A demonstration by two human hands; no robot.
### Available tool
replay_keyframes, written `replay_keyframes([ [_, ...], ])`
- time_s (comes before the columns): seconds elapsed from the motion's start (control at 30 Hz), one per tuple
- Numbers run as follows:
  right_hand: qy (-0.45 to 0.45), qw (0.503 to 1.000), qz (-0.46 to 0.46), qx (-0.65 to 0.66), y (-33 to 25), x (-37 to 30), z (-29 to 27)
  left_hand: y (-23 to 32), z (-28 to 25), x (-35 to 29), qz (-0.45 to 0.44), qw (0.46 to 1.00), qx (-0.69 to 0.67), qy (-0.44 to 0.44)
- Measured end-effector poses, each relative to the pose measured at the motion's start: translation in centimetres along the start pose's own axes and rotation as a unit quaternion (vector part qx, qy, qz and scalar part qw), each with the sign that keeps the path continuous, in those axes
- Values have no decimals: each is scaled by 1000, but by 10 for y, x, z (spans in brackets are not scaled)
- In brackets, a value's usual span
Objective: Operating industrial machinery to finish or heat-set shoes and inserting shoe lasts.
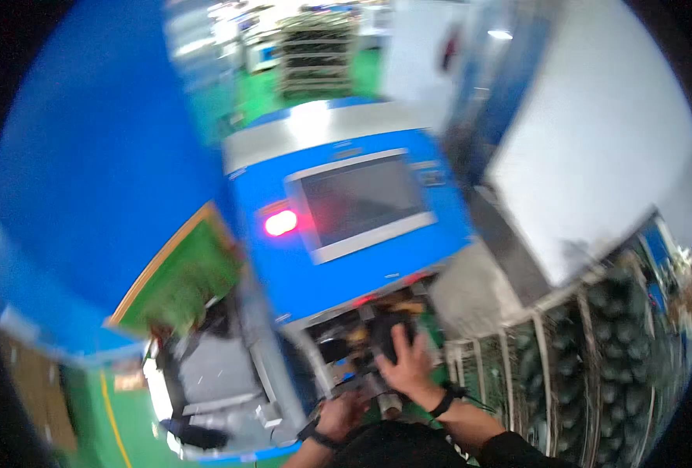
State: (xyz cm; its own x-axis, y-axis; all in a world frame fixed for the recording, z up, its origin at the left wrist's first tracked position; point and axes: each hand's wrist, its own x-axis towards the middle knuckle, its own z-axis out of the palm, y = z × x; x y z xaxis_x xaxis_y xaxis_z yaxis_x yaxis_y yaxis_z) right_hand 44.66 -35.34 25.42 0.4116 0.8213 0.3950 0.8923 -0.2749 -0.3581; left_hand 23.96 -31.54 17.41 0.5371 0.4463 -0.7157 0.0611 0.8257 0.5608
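My right hand reaches into the opening below the blue machine's screen panel. Its fingers are spread and lie against or just in front of a dark rounded part; the blur hides whether they touch. My left hand is lower and to the left, at the near edge of that opening. Its fingers are smeared by motion, and whatever it may hold cannot be made out. Between the hands are blurred metal and dark machine parts. Both wrists wear dark bands.
The blue machine carries a grey screen and a glowing red light. Left of it stand a grey tray and a green wood-framed board. On the right is a rack of dark parts.
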Motion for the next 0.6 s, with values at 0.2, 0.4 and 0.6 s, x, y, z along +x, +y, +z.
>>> replay_keyframes([
  [0.2, -52, 994, -14, 93, -2, -98, -47, 4, -12, 0, -139, 903, -77, -399],
  [0.4, -277, 951, -24, 137, 3, -149, -122, -19, -6, 16, -250, 893, -52, -370],
  [0.6, -255, 826, 270, 424, 4, -128, -136, -11, 1, 29, -253, 888, 20, -384],
])
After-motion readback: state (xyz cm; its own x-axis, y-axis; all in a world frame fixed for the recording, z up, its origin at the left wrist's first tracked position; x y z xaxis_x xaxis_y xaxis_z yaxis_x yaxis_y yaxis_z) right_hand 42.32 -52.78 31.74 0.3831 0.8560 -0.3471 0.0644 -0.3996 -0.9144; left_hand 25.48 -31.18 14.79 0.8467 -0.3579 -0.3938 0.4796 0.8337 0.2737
